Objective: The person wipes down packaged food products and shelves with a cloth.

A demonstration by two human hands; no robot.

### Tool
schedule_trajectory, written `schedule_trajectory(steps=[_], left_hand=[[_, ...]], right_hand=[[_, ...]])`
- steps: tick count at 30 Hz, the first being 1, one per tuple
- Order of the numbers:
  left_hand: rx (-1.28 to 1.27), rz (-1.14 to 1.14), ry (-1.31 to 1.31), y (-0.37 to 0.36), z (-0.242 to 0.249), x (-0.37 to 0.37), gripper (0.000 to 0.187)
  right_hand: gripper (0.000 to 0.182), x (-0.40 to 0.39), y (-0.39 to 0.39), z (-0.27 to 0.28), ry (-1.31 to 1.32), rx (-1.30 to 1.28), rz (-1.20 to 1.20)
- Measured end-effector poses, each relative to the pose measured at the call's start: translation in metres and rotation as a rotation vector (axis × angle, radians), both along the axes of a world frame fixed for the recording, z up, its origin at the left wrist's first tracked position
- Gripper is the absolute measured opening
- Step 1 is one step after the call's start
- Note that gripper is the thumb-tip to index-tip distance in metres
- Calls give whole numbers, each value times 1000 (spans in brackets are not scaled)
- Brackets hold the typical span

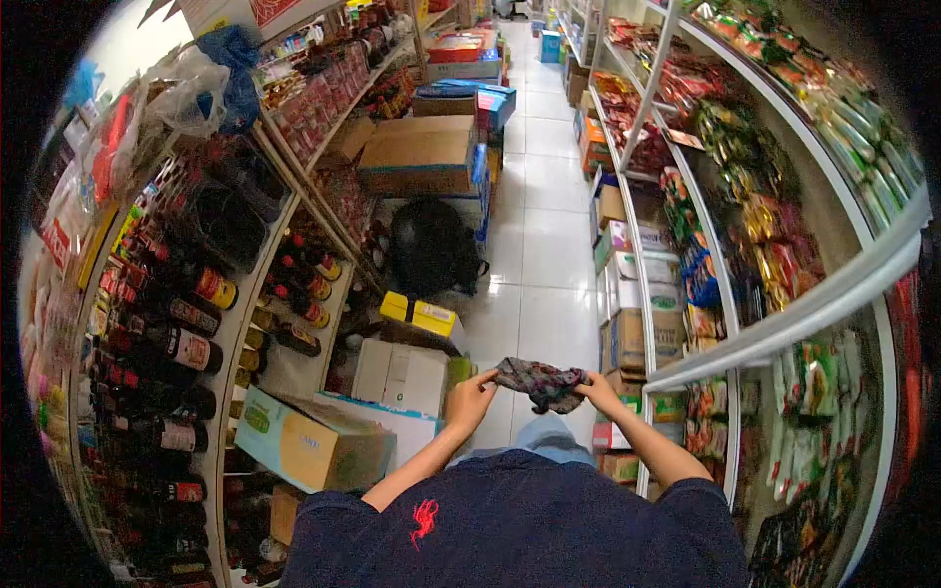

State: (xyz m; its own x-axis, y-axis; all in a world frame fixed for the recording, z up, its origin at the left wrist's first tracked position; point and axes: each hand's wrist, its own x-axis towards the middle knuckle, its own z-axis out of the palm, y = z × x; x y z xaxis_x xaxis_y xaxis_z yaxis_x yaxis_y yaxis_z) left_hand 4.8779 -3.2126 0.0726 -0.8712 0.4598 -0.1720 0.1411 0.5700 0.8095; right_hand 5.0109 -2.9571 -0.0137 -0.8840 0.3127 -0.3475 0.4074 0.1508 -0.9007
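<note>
A dark plaid cloth [542,382] is stretched between my two hands, low in front of my body over the aisle floor. My left hand [473,402] pinches its left end, with the thumb and fingers closed on the edge. At the right end, my right hand [600,392] grips the cloth the same way. The middle of the cloth sags, and a bunched part hangs down toward my right hand.
White tiles [524,225] run ahead along a narrow aisle. Left stand shelves of dark bottles [186,348], cardboard boxes [417,152] and a black bag [428,247]. Right, a metal-framed rack [784,323] of packaged goods comes close to my arm. An open carton [314,441] lies by my left elbow.
</note>
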Motion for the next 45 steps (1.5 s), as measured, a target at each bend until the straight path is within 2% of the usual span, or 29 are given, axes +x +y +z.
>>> schedule_trajectory(steps=[2, 3, 4, 6, 7, 8, 9, 11, 12, 14, 17, 18, 20, 23, 25, 27, 29, 33, 34, 35, 38, 39, 41, 43, 45], left_hand=[[-1, -135, 161, 19, 4, -20, 23], [-1, -124, 168, 30, 0, -33, 23], [16, -148, 175, 43, -8, -47, 21], [27, -171, 179, 72, -30, -76, 19], [31, -154, 170, 87, -31, -86, 19], [39, -143, 156, 102, -29, -99, 19], [43, -130, 145, 117, -25, -112, 20], [5, -104, 135, 143, -24, -133, 20], [-15, -89, 100, 157, -25, -146, 20], [-34, -80, 60, 184, -21, -175, 20], [89, 67, 132, 210, -16, -209, 19], [107, 82, 154, 217, -16, -224, 19], [43, 145, 230, 226, -33, -252, 15], [140, 245, 253, 246, -50, -294, 15], [224, 238, 130, 260, -62, -330, 14], [269, 166, 205, 280, -58, -366, 13], [308, 244, -117, 303, -51, -408, 14], [384, 173, -99, 348, -45, -512, 18], [422, 166, -50, 361, -40, -540, 29], [430, 175, -42, 373, -37, -565, 29], [528, -39, -171, 416, -31, -636, 52], [524, -19, -171, 431, -32, -654, 52], [743, -61, -192, 472, -12, -675, 52], [523, -100, 113, 496, -40, -697, 48], [316, -196, -92, 519, -36, -717, 42]], right_hand=[[32, -20, 19, 17, 31, 25, -19], [36, -29, 31, 16, 50, 46, -50], [41, -40, 56, -26, 40, 71, -101], [42, -71, 83, -10, 65, 80, -125], [43, -85, 96, 0, 86, 89, -156], [32, -104, 107, -4, 213, 80, -226], [32, -122, 122, 3, 213, 81, -201], [23, -160, 132, 47, 252, -47, -310], [18, -180, 141, 48, 336, -135, -350], [19, -225, 159, 52, 345, -178, -342], [24, -273, 171, 65, 268, -180, -330], [25, -289, 174, 62, 273, -285, -304], [26, -323, 179, 58, 282, -392, -266], [26, -372, 195, 52, 213, -426, -203], [27, -410, 211, 47, 212, -403, -211], [27, -448, 231, 44, 216, -374, -211], [29, -491, 248, 54, 229, -483, -231], [22, -587, 290, 53, 201, -469, -306], [19, -609, 301, 56, 200, -511, -294], [19, -630, 312, 59, 204, -506, -282], [22, -683, 342, 74, 318, -527, -307], [22, -695, 354, 74, 307, -535, -292], [29, -721, 377, 70, 333, -432, -328], [37, -745, 397, 60, 331, -440, -290], [43, -775, 415, 53, 291, -476, -271]])
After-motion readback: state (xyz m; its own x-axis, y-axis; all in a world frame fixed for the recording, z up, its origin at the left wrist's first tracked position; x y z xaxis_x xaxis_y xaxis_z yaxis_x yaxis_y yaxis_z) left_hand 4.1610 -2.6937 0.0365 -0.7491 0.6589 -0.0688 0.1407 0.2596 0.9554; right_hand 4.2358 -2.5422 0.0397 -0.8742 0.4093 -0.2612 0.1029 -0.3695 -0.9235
